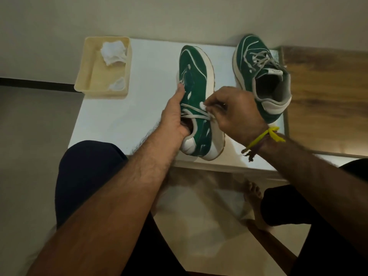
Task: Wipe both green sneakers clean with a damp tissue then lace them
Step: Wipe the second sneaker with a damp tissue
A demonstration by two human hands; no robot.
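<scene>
Near sneaker (196, 100): green suede, white sole; lies at middle of the bench (123, 108), heel toward the near edge, toe toward the far edge. Lace (196, 113) crosses only the eyelets by the collar.
Damp tissue (202, 105): small white wad, pressed on the upper beside the lace crossing.
Right hand (235, 110): fingertips pinched on the tissue wad; yellow thread band at the wrist.
Left hand (175, 114): grips the sneaker's left side, thumb along the upper, fingers apparently inside the collar; steadies it.
Second sneaker (262, 76): far right corner of the bench, untouched, laces loose.
Tray (85, 76): cream plastic, far left corner, overhanging the edge; two crumpled tissues inside.
Step (judged): wiping first sneaker, lacing not begun.
Next (judged): work the wad round the remaining upper and sole, left hand turning the shoe.
</scene>
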